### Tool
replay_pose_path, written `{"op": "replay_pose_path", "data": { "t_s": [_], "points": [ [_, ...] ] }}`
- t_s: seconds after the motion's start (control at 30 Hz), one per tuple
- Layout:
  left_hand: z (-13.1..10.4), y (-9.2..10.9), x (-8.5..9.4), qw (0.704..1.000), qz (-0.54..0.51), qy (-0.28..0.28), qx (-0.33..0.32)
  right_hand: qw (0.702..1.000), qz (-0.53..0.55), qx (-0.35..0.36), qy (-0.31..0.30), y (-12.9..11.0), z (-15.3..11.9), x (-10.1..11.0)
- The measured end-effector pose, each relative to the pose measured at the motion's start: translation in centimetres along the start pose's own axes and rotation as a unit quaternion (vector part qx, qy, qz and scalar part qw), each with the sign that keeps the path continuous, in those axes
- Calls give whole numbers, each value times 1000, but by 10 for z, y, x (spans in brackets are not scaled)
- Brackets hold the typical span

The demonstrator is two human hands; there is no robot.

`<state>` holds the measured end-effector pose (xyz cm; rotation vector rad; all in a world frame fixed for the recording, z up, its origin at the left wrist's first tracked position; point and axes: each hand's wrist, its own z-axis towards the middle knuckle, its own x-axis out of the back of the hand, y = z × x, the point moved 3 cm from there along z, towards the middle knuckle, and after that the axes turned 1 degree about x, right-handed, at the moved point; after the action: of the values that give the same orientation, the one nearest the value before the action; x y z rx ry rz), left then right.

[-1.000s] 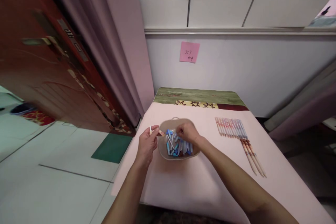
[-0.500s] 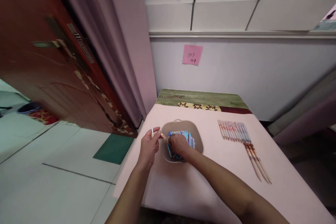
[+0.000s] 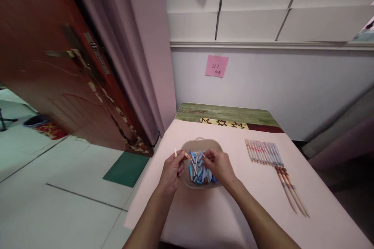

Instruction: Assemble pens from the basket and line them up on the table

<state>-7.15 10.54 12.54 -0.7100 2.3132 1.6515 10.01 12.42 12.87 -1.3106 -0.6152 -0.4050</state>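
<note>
A beige plastic basket [image 3: 187,146] on the table holds many loose pen parts [image 3: 199,173], mostly blue, grey and white. My left hand [image 3: 172,171] is at the basket's left rim, thumb and fingers closed on a small cream-and-orange patterned pen part [image 3: 187,156]. A thin white tip [image 3: 175,151] sticks up from the same grip. Over the basket's right side is my right hand [image 3: 217,163], its fingertips pinched on a small bluish pen part [image 3: 201,156]; its exact shape is too small to make out.
On the right of the pink-covered table [image 3: 233,202] lies a row of pens [image 3: 264,152], with several longer brown-and-cream pens [image 3: 292,192] below it. A pink note [image 3: 216,66] is stuck to the wall behind. The wooden door [image 3: 73,78] stands at the left.
My right hand has come up out of the basket's contents and shifted right, now pinching a small part. My left hand keeps its patterned piece. The view has tilted slightly.
</note>
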Motion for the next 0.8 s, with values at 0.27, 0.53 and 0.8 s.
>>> {"op": "replay_pose_path", "data": {
  "t_s": [0.27, 0.53, 0.8],
  "points": [
    [-4, -8, -24, 1000, 1, -18, -2, 994, 45, 100, 28, -30, -27, 33],
    [-10, -10, -31, 999, 22, -29, -27, 992, 117, 49, -1, -31, -29, 29],
    [-16, -8, -40, 998, -5, -56, 26, 983, 175, 58, 27, -23, -20, 27]
  ]
}}
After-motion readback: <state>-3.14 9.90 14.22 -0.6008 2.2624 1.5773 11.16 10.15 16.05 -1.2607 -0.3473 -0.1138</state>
